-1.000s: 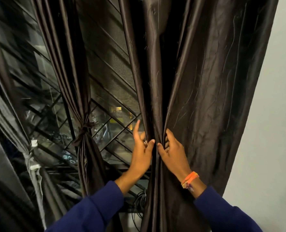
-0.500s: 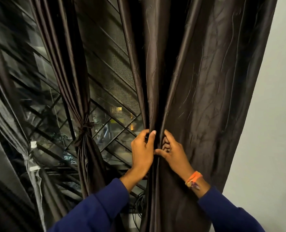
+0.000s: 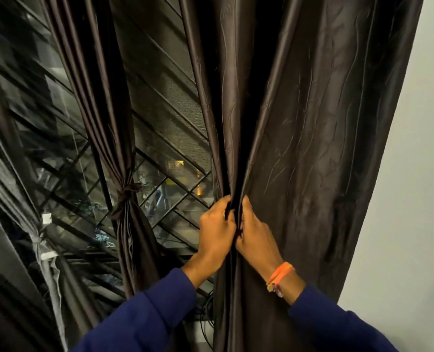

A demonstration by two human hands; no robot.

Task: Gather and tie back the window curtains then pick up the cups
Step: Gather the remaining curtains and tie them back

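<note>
Before us a dark window with a diagonal metal grille (image 3: 160, 138). At left hangs a knotted brown satin curtain (image 3: 124, 199). Our left hand (image 3: 217, 224) and right hand (image 3: 255, 232) each clench folds of the wide brown curtain (image 3: 312, 148), knuckles touching.

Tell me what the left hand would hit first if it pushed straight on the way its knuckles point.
Most likely the curtain fold it already grips: the left hand points up and inward beside the right hand. Behind the fabric lies the window grille, though depth is unclear.
</note>
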